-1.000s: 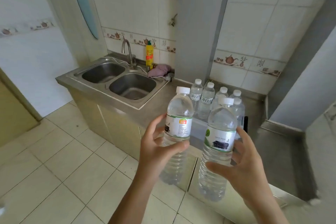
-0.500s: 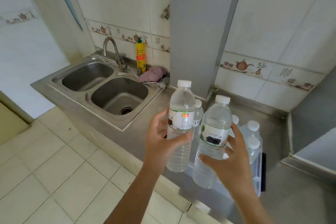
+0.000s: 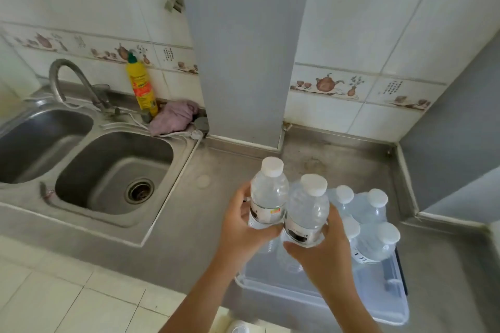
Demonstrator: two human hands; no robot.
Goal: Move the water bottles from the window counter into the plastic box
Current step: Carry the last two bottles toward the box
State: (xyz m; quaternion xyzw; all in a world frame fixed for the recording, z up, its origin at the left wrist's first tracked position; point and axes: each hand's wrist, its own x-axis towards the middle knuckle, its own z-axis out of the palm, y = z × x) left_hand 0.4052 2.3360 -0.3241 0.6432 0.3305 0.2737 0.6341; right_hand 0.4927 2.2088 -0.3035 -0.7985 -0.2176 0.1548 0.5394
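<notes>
My left hand point(image 3: 240, 227) grips a clear water bottle point(image 3: 267, 192) with a white cap and an orange-marked label. My right hand point(image 3: 322, 251) grips a second clear bottle point(image 3: 307, 208) with a dark-printed label. Both bottles stand upright, side by side and touching, with their lower ends inside the left part of the clear plastic box point(image 3: 324, 303) on the steel counter. Several other white-capped bottles point(image 3: 370, 208) stand in the box's far right part. The held bottles' bases are hidden behind my hands.
A double steel sink point(image 3: 108, 170) with a curved tap point(image 3: 67, 76) lies to the left. A yellow detergent bottle point(image 3: 140, 86) and a pink cloth point(image 3: 173, 116) sit behind it. A grey pillar point(image 3: 243, 48) rises behind the box. Bare counter point(image 3: 446, 265) lies right of the box.
Both hands have carried their bottles forward and down, from above the floor to inside the box. The view has come closer and tilted down over the counter.
</notes>
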